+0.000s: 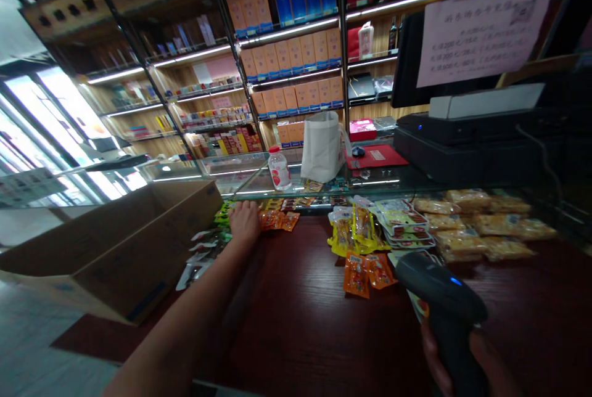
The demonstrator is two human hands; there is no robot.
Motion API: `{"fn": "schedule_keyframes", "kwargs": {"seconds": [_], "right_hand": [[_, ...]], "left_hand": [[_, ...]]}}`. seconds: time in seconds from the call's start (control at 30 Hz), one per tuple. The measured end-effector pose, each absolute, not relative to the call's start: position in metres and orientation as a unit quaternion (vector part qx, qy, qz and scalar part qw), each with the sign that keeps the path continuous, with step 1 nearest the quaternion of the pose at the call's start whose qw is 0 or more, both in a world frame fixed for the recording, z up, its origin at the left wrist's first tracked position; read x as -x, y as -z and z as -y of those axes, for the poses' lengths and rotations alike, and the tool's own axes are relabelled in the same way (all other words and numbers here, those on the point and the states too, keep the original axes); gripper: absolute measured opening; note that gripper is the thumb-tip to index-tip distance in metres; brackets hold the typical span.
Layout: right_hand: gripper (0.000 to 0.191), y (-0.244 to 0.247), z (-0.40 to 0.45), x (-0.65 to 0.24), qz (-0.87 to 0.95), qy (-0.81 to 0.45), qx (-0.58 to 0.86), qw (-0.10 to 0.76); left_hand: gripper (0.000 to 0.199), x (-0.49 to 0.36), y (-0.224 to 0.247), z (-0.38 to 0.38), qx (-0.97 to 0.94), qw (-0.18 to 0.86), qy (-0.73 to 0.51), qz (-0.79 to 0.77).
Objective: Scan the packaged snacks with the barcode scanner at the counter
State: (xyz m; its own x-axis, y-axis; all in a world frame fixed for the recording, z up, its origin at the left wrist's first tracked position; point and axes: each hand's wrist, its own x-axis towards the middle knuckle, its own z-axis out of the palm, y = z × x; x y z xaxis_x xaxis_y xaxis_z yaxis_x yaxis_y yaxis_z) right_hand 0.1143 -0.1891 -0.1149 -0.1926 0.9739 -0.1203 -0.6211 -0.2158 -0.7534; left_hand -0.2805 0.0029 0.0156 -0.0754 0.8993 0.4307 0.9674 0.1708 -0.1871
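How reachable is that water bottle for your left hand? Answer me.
Probably yes: the left hand rests by the glass display case, and the plastic bottle stands on top, beyond its front edge, nothing between.

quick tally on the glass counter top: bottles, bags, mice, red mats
plastic drink bottle: 1
white tote bag: 1
computer mouse: 1
red mat: 1
total: 4
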Motion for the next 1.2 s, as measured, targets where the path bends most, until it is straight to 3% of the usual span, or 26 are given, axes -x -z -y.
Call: {"fn": "schedule_keyframes", "kwargs": {"seconds": [0.13, 0.23, 0.37, 0.53, 0.67, 0.93, 1.2], "right_hand": [[0.041, 0.104, 0.196, -0.111, 0.275, -0.706, 0.292, 0.584], [0.044, 0.098, 0.199, -0.108, 0.26, -0.702, 0.286, 0.598], [0.045, 0.093, 0.201, -0.106, 0.256, -0.692, 0.289, 0.61], [0.041, 0.09, 0.206, -0.101, 0.257, -0.663, 0.309, 0.632], [0.04, 0.087, 0.208, -0.099, 0.267, -0.664, 0.307, 0.627], [0.04, 0.092, 0.211, -0.102, 0.279, -0.669, 0.306, 0.617], [0.05, 0.071, 0.215, -0.09, 0.273, -0.66, 0.309, 0.628]], "left_hand": [[0.022, 0.249, 0.005, 0.049, 0.709, 0.204, 0.045, 0.673], [0.021, 0.229, 0.035, 0.091, 0.772, 0.099, 0.019, 0.628], [0.023, 0.223, 0.054, 0.127, 0.781, -0.008, 0.101, 0.616], [0.036, 0.243, 0.05, 0.126, 0.696, -0.061, 0.192, 0.689], [0.032, 0.252, 0.051, 0.118, 0.68, -0.122, 0.171, 0.703], [0.024, 0.233, 0.049, 0.131, 0.613, -0.235, 0.26, 0.708], [0.043, 0.235, 0.062, 0.134, 0.546, -0.366, 0.345, 0.67]]}}
